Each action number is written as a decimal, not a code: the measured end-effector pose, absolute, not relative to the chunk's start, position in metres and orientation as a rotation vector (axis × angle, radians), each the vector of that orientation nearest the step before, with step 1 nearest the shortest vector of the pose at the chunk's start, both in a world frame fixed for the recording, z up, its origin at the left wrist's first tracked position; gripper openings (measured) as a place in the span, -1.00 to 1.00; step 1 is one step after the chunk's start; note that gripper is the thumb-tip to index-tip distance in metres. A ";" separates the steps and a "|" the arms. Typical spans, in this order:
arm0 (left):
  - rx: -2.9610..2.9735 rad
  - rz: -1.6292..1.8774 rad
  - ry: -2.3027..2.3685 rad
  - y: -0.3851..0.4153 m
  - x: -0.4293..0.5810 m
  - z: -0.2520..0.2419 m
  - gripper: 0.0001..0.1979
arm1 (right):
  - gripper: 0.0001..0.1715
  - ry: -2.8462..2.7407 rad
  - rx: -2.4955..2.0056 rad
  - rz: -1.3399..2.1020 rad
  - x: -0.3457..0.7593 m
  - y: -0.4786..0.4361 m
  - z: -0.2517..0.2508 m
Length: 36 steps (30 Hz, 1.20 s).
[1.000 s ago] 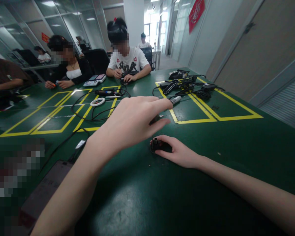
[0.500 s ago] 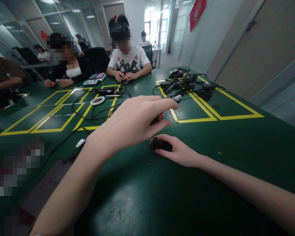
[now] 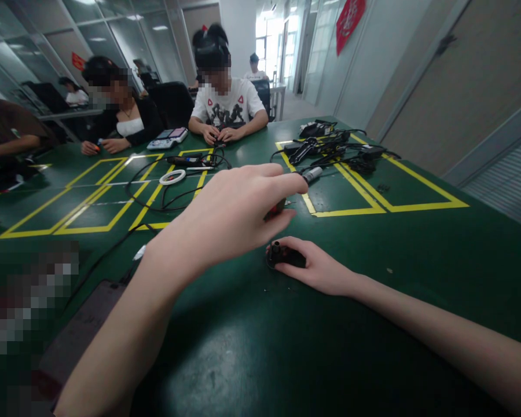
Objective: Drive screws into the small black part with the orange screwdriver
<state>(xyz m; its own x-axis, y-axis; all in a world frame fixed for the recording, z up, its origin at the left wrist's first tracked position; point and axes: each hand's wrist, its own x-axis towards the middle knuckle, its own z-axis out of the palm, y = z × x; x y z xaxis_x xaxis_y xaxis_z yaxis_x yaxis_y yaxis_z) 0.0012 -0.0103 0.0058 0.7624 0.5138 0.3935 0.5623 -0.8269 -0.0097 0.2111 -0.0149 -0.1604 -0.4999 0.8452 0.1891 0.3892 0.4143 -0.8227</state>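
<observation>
My left hand hovers above the table in the middle of the view, fingers curled and thumb below. Between them sits a small black and orange-red object, mostly covered by the hand, so its kind is unclear. Just below and to the right, my right hand rests on the table. Its thumb and fingers wrap round a dark, low object. At that object's left end a short, upright black tube sticks up. The two hands are apart.
Tangled black cables and devices lie at the far right of the green table. A grey cylinder lies beyond my left fingers. A white tape roll and a dark flat case are to the left. Several people sit opposite.
My left hand has shifted slightly left, and less of the orange colour shows in its grip. My right hand keeps its place round the dark object.
</observation>
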 end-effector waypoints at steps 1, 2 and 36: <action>-2.800 -0.573 -0.880 -0.009 0.001 0.006 -0.75 | -0.64 -2.068 -1.043 0.986 0.211 -0.015 -0.160; -2.777 -0.570 -0.892 -0.008 0.001 0.005 -0.78 | -0.64 -2.064 -1.044 0.991 0.211 -0.015 -0.160; -2.881 -0.643 -0.834 -0.007 0.004 0.003 -0.69 | -0.64 -2.069 -1.041 0.990 0.211 -0.015 -0.161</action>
<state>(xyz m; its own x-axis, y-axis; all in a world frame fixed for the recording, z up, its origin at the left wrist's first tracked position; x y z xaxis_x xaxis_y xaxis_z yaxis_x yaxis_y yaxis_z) 0.0044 -0.0070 0.0025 0.7647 0.4946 0.4131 0.5256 -0.8496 0.0444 0.2107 -0.0149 -0.1612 -0.5028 0.8444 0.1850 0.3860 0.4108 -0.8260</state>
